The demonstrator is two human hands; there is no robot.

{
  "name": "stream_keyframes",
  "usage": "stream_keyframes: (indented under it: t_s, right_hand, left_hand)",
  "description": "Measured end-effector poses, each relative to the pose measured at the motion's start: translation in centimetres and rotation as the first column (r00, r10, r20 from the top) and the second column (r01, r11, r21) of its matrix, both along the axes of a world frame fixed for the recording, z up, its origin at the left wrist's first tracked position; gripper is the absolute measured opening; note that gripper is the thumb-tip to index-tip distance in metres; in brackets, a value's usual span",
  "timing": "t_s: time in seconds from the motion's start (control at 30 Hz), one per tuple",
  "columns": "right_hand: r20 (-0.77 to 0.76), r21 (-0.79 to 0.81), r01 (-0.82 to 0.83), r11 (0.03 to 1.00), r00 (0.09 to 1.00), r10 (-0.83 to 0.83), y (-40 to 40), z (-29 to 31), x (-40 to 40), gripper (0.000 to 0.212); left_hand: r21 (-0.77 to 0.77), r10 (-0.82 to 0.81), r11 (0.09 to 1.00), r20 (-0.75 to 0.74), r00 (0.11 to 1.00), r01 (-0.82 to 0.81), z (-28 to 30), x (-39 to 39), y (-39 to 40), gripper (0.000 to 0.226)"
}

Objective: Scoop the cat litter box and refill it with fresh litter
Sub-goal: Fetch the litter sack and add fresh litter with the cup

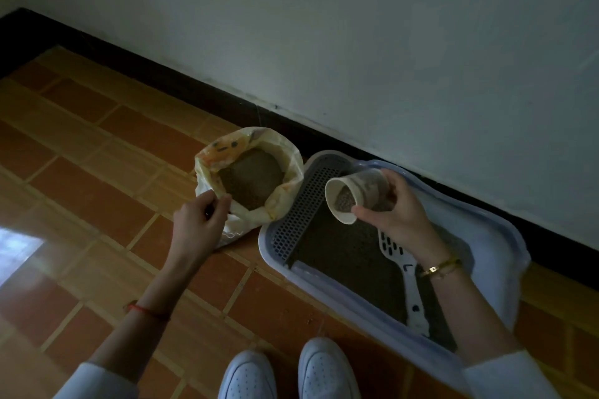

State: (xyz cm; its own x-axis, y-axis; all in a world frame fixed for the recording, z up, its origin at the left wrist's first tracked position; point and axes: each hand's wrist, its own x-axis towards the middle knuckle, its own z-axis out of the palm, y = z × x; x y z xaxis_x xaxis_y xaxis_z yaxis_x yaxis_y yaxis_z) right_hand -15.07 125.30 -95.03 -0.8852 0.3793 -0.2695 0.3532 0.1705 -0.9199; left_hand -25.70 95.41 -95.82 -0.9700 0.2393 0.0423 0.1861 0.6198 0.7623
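The cup, part full of litter, hangs tipped on its side over the litter box at centre right of the frame, gripped round its wall by the right hand. Best to tip it slowly, low over the dark bed, away from the slotted scoop lying in it. Left of the box, the left hand seems to pinch the litter bag rim, though dim light blurs the fingers; keeping that mouth open helps the next dip.

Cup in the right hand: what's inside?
Grey-brown litter granules show through the cup's tilted mouth, low inside. The right hand wraps its far end, hiding the rest.
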Motion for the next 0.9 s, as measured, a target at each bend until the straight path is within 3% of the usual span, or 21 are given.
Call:
stream_keyframes:
  t_s: [0.17,0.37,0.57,0.77,0.83,0.9]
  right_hand:
    - [-0.097,0.235,-0.035,0.971,0.994,0.059,0.7,-0.1,0.9,0.087]
    - [-0.139,0.457,0.063,0.887,0.990,0.001,0.7,0.3,0.8,0.098]
    - [-0.194,0.698,0.090,0.710,0.979,0.067,0.5,1.0,0.8,0.101]
    - [-0.103,0.883,0.013,0.469,0.980,0.168,-0.1,1.7,0.6,0.103]
    - [-0.137,0.873,0.037,0.486,0.976,0.172,-0.4,2.2,0.2,0.102]
    - [-0.201,0.806,0.055,0.589,0.962,0.184,-1.1,2.9,-0.8,0.101]
  left_hand:
    - [0.004,0.005,1.000,-0.004,1.000,-0.005,0.0,-0.1,0.0,0.037]
    - [-0.001,0.019,1.000,0.002,1.000,-0.019,0.0,0.1,-0.1,0.037]
    - [0.010,0.022,1.000,0.026,0.999,-0.022,-0.1,0.2,-0.1,0.036]
    - [0.027,0.018,0.999,0.031,0.999,-0.019,0.0,0.3,-0.1,0.035]
    - [0.035,0.011,0.999,0.032,0.999,-0.012,-0.1,0.2,-0.2,0.034]
    - [0.033,0.004,0.999,0.026,1.000,-0.005,-0.1,0.2,-0.2,0.035]
